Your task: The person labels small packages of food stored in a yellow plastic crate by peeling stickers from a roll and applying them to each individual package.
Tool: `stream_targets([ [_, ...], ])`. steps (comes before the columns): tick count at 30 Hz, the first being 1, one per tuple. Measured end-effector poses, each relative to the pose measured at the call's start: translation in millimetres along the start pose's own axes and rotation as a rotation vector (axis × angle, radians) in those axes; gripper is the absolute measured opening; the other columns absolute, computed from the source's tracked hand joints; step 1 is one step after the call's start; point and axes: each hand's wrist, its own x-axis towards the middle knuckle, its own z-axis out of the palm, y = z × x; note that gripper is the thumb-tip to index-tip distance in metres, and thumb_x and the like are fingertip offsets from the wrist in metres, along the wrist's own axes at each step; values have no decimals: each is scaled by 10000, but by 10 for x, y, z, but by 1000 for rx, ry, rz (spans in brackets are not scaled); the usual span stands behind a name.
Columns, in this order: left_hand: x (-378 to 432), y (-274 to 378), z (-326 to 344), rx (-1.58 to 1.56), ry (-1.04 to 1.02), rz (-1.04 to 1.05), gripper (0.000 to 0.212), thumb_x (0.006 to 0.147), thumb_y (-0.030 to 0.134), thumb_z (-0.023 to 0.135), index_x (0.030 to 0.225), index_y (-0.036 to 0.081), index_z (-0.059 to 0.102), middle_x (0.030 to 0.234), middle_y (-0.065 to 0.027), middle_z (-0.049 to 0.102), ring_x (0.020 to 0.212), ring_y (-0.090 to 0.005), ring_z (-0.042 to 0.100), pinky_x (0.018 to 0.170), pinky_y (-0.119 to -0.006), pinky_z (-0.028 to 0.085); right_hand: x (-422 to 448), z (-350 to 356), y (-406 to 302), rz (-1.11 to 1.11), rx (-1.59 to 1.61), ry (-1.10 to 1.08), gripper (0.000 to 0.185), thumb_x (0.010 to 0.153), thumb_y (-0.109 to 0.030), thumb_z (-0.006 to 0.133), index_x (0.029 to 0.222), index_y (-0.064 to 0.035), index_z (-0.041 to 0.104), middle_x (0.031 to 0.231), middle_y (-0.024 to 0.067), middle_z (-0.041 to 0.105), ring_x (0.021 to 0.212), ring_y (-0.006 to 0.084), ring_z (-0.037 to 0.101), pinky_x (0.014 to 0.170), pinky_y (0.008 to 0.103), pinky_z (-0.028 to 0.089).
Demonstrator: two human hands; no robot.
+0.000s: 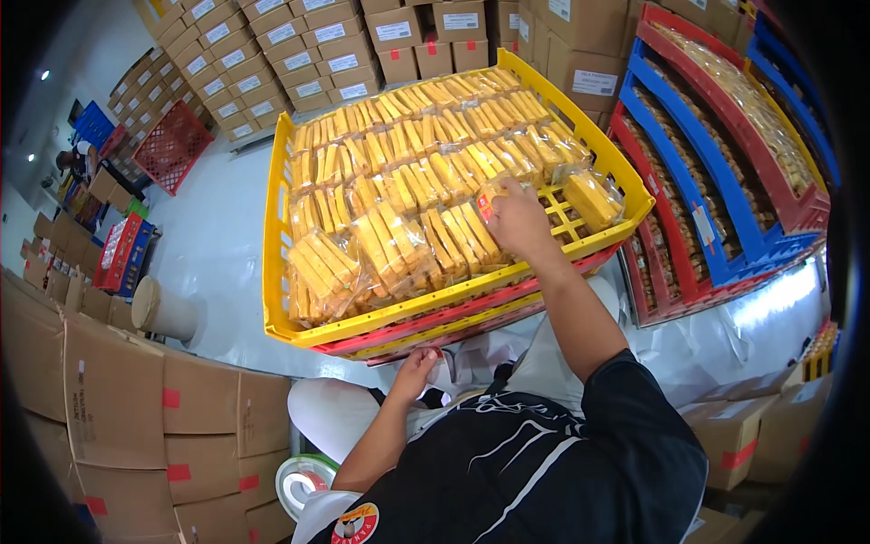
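A yellow plastic crate (275,299) stands before me, filled with rows of clear plastic packs of yellow bread sticks (387,245). Over its near right part, my right hand (520,214) has curled fingers on a pack with a red and orange label (485,202); the palm hides much of that pack. Right of this hand, bare crate lattice (567,217) shows beside another bread-stick pack (593,199). Below the crate's near rim, my left hand (411,376) pinches a small red label-like piece (438,353) between thumb and fingers.
Red and yellow crates (435,333) are stacked underneath. Filled red and blue crates (714,224) rise at right. Cardboard cartons (326,51) line the back and left (115,394). A tape roll (299,486) lies by my left side. One person (85,160) stands far left with a carton.
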Motion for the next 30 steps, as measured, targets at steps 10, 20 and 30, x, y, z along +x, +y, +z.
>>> stream_targets([
  [10,39,-39,17,32,-12,51,397,921,392,511,1046,18,555,882,5,524,777,-82,438,696,-237,376,2,138,191,-164,265,86,376,731,-138,650,1060,-44,495,1292,223,394,1151,405,426,970,445,381],
  [20,23,-69,-16,40,-8,42,381,921,399,506,1007,31,553,879,18,509,792,-78,426,717,-225,361,48,-237,366,23,126,-39,394,738,-140,627,1100,-44,502,1224,224,446,1117,384,484,903,445,442],
  [30,40,-134,-49,43,26,71,387,926,395,502,1041,30,558,938,1,534,861,-98,451,794,-251,376,-48,109,503,-29,351,25,605,853,-267,580,1338,4,341,1370,260,331,1267,378,343,1044,415,306],
])
